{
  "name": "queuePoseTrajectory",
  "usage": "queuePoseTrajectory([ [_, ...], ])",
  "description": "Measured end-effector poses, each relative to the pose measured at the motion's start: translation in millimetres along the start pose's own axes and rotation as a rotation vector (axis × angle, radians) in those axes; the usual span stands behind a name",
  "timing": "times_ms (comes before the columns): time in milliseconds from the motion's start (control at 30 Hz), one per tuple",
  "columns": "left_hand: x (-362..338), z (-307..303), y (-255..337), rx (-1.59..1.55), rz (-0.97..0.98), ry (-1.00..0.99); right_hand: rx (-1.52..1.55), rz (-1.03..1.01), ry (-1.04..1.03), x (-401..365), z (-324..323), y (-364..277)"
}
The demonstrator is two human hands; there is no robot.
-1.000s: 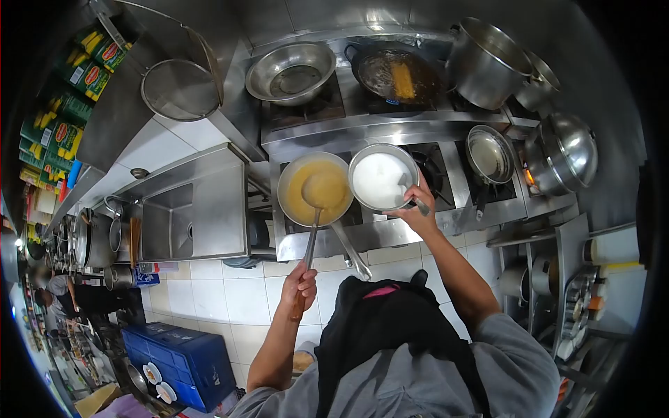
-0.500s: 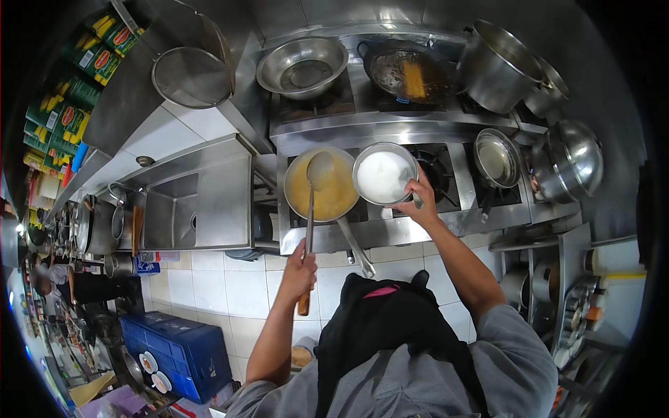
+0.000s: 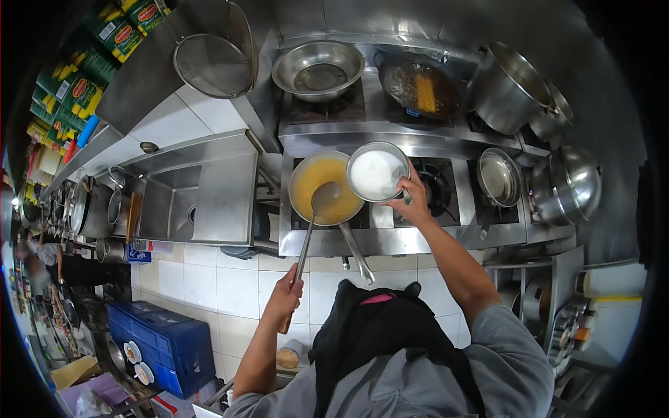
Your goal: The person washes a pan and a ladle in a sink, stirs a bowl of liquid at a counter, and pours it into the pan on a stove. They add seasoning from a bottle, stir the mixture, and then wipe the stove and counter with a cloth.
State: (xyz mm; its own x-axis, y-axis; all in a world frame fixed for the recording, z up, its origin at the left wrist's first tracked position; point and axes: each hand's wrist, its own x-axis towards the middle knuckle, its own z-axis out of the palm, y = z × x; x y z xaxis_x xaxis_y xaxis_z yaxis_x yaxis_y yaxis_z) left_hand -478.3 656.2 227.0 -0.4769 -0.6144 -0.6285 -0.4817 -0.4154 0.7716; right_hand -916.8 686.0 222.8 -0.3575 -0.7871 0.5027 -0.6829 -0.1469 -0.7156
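My left hand (image 3: 284,298) is wrapped round the wooden-ended handle of a long metal ladle (image 3: 306,240). The ladle's bowl rests in a thick yellow mixture (image 3: 313,174) inside a long-handled metal pan (image 3: 357,254), which sits on the front left burner. In my right hand (image 3: 414,200) is a round metal bowl (image 3: 360,196) filled with something white (image 3: 376,174). A short metal handle sticks out of it under my thumb. The bowl overlaps the pan's right rim in this view and leans slightly towards it.
Behind, a dark wok (image 3: 394,76) holds a yellow block over a blue flame, beside a wide metal basin (image 3: 317,94) and a tall pot (image 3: 498,97). A small pan (image 3: 497,177) stands to the right. Left are a sink (image 3: 167,202), a hanging strainer (image 3: 212,66) and a blue crate (image 3: 188,348).
The bowl of white contents has moved left, over the pan's right edge, and tilts more. My left hand has drawn the ladle down and rightward through the yellow mixture. The whole view has shifted slightly.
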Motion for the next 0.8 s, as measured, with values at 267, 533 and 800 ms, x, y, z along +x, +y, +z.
queuePoseTrajectory([
  [267, 49, -14, -25, 0.345, 0.280, 0.188, -0.017, 0.041, -0.038, 5, 9, 6],
  [533, 74, 23, 10, -0.588, -0.094, -0.153, -0.104, -0.015, -0.083, 13, 13, -1],
  [800, 39, 11, 22, -0.667, -0.213, -0.267, -0.182, -0.025, -0.100, 10, 18, 9],
])
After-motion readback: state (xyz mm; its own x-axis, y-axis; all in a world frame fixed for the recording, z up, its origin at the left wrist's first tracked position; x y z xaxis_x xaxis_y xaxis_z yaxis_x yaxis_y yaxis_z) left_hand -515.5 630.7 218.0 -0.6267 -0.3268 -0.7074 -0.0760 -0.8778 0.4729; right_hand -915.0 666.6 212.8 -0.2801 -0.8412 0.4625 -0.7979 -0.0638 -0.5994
